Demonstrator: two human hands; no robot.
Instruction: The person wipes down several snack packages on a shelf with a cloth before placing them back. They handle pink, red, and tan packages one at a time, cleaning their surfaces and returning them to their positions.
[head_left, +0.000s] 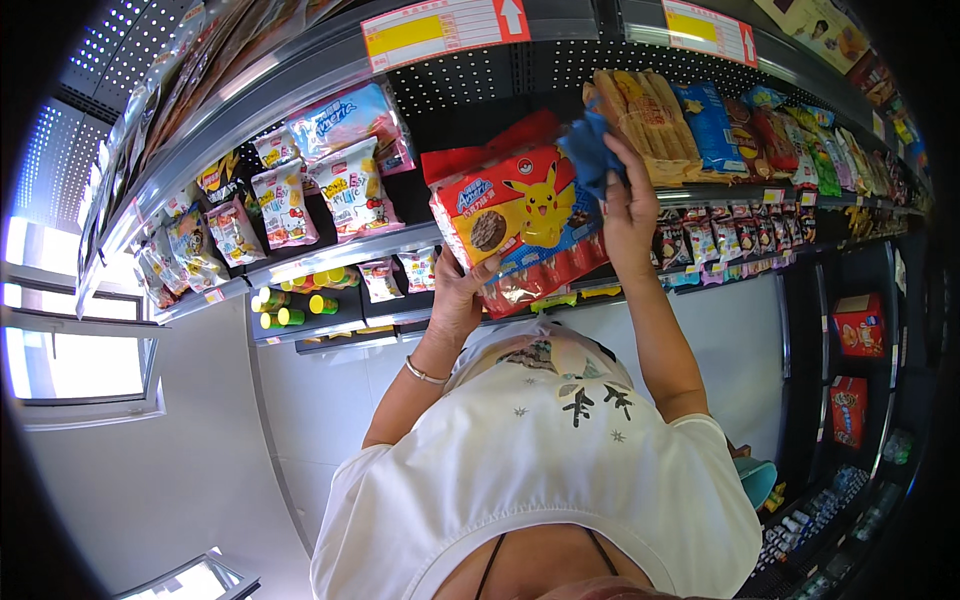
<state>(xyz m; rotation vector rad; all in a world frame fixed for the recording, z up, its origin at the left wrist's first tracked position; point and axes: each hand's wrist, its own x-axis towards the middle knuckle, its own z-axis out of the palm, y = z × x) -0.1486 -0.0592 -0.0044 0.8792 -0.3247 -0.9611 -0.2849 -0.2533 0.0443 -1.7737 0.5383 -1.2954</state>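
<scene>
My left hand (459, 289) grips the lower left corner of a red snack bag (517, 210) with a yellow cartoon character and a round chocolate pie printed on it. The bag is tilted in front of the shelf, and small wrapped packs show through its clear lower side. A crumpled blue cloth (592, 150) is held in the fingers of my right hand (631, 206), against the bag's upper right corner. Part of another red package (536, 129) shows behind the bag. A pink and blue snack bag (341, 124) sits on the shelf to the left.
Small snack bags (281, 206) stand along the shelf edge (330, 262) on the left. Brown packages (649, 124) and a blue bag (709, 124) stand on the right. Green-lidded canisters (289, 304) are on a lower shelf. An upper shelf with price labels (446, 30) overhangs this one.
</scene>
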